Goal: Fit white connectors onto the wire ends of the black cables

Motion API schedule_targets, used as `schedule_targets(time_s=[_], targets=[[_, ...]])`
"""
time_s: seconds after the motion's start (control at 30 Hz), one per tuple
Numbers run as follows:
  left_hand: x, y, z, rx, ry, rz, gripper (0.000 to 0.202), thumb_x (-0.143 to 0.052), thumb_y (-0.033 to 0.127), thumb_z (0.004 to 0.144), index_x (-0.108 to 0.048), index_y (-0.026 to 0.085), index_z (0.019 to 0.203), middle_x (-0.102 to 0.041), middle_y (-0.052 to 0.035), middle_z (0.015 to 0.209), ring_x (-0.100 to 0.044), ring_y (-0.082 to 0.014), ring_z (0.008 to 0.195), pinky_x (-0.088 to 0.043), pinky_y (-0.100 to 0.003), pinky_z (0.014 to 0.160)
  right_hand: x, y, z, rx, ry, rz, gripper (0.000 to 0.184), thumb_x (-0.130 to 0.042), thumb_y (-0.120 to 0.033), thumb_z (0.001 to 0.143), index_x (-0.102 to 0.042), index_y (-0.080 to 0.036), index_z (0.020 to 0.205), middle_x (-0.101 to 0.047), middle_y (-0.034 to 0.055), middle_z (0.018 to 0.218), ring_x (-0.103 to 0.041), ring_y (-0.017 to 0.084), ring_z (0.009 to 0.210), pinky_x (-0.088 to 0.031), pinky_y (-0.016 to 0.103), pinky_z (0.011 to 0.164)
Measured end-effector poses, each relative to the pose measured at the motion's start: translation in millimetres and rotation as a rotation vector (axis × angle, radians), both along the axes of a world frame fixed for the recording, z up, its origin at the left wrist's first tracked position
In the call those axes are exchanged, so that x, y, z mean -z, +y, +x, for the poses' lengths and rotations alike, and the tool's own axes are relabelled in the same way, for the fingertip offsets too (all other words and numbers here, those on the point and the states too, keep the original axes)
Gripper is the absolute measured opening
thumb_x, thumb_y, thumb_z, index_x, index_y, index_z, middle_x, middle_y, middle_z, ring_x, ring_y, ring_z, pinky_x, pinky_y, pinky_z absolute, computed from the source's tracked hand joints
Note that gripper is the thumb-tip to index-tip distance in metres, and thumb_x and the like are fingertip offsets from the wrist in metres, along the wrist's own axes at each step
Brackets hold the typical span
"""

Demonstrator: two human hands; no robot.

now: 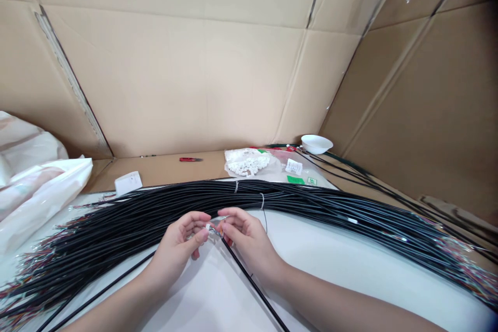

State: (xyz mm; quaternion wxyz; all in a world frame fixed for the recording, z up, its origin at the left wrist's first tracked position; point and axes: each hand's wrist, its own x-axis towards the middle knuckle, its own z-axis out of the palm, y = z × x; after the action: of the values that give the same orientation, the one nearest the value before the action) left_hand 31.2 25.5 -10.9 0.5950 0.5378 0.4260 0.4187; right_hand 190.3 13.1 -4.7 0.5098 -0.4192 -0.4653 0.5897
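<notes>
My left hand (pixel 182 241) pinches a small white connector (pixel 208 226) between thumb and fingers. Close beside it, my right hand (pixel 245 236) has its fingers closed on thin coloured wires (pixel 221 230). These wires come out of the end of a black cable (pixel 249 277), which runs down toward the lower edge of the view. Whether a wire sits inside the connector is too small to tell. Just behind both hands lies a thick bundle of black cables (pixel 187 194), tied with thin ties, with coloured wire ends fanning out at both sides.
Behind the bundle lie a clear bag of white connectors (pixel 247 163), red-handled cutters (pixel 190 159) and a white bowl (pixel 316 143). A paper slip (pixel 128 183) and white plastic bags (pixel 39 187) are at left. Cardboard walls (pixel 187 78) enclose the white table (pixel 334 264).
</notes>
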Motion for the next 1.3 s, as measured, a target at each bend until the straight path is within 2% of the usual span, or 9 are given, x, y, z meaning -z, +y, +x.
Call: schedule_targets(time_s=[0.1,0.4,0.67,1.3], targets=[[0.4,0.5,-0.3,0.008,0.012,0.008,0.025,-0.062,0.030,0.075,-0.057,0.017,0.094,-0.062,-0.0057,0.085,-0.052,-0.0144,0.072,-0.039,-0.017,0.045,1.8,0.3,-0.9,0.012,0.073,-0.038,0.035,-0.065,-0.027,0.067,-0.051,-0.017,0.097,-0.050,-0.0054,0.058,-0.046,0.009,0.055,-0.035,0.021,0.055],[0.7,-0.7,-1.6,0.024,-0.028,0.007,0.020,-0.061,0.028,0.076,-0.058,0.018,0.092,-0.060,-0.0029,0.081,-0.049,-0.0127,0.069,-0.039,-0.017,0.046,-1.0,-0.3,0.0,0.009,0.043,-0.041,0.025,-0.060,-0.021,0.069,-0.049,-0.015,0.090,-0.051,-0.0046,0.059,-0.046,0.009,0.056,-0.035,0.021,0.054],[-1.1,-1.8,-1.0,0.025,-0.041,-0.006,0.020,-0.062,0.028,0.074,-0.059,0.018,0.091,-0.059,-0.0028,0.081,-0.049,-0.0125,0.068,-0.039,-0.017,0.045,2.0,0.2,0.0,0.012,0.013,-0.024,0.027,-0.063,-0.023,0.068,-0.050,-0.015,0.091,-0.054,-0.0026,0.065,-0.049,0.010,0.061,-0.037,0.021,0.054],[0.0,-1.2,-1.4,0.020,-0.044,-0.002,0.015,-0.062,0.028,0.074,-0.061,0.019,0.087,-0.057,-0.0015,0.079,-0.048,-0.0117,0.066,-0.039,-0.016,0.045,2.8,0.3,0.2,0.023,0.000,-0.025,0.025,-0.063,-0.023,0.068,-0.051,-0.016,0.090,-0.055,-0.0027,0.065,-0.049,0.011,0.060,-0.036,0.022,0.054]])
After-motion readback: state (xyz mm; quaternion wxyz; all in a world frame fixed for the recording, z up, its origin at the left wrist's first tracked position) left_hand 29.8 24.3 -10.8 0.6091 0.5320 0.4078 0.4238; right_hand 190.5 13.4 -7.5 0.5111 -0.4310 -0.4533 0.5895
